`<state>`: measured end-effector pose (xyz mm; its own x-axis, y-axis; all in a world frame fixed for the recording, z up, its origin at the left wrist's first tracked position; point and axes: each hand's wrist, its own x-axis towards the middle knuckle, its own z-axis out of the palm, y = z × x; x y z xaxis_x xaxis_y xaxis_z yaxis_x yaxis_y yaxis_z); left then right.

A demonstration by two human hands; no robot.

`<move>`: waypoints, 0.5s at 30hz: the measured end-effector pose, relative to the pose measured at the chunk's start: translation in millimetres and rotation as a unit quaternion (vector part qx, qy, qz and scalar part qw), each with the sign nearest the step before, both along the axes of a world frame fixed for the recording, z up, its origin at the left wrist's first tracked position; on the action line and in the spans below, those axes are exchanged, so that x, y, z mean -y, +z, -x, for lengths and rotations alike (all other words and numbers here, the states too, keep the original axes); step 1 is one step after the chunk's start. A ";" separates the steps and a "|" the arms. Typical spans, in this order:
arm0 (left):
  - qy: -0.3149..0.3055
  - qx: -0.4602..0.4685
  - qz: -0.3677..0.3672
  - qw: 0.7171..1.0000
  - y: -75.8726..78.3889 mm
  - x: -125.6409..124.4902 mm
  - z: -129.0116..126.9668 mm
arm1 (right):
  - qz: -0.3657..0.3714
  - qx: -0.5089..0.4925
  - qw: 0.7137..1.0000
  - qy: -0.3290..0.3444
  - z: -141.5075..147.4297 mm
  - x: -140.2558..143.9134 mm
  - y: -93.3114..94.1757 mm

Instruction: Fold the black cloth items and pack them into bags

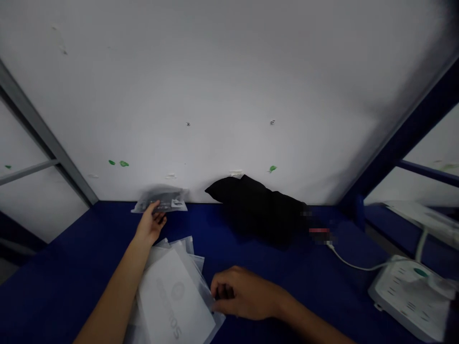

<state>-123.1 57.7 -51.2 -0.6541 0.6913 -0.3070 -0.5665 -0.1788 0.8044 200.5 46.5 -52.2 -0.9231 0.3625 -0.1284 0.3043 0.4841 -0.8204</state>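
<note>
My left hand (150, 227) reaches to the back of the blue desk, its fingers loosely bent and apart. Its fingertips overlap the lower edge of a clear plastic bag (165, 198) with dark contents and a small white label, which leans against the wall. Whether they touch it is hard to tell. Below lies a fanned stack of translucent zip bags (175, 296), the top one printed with a grey logo and letters. At the stack's right edge is my right hand (247, 292), fingers curled, a gap showing between them and the thumb. I see nothing held in it.
Black cloth (258, 205) lies in a heap against the white wall (229, 95). A white cable (358, 268) runs from a blurred item beside it to a white power strip (412, 296) at the right. Metal frame posts (43, 129) stand at both sides.
</note>
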 end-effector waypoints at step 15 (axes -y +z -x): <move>-0.375 -0.157 -0.013 0.914 2.2 40.3 -98.5 | -0.005 -0.288 0.882 -0.373 -35.5 -51.9 20.5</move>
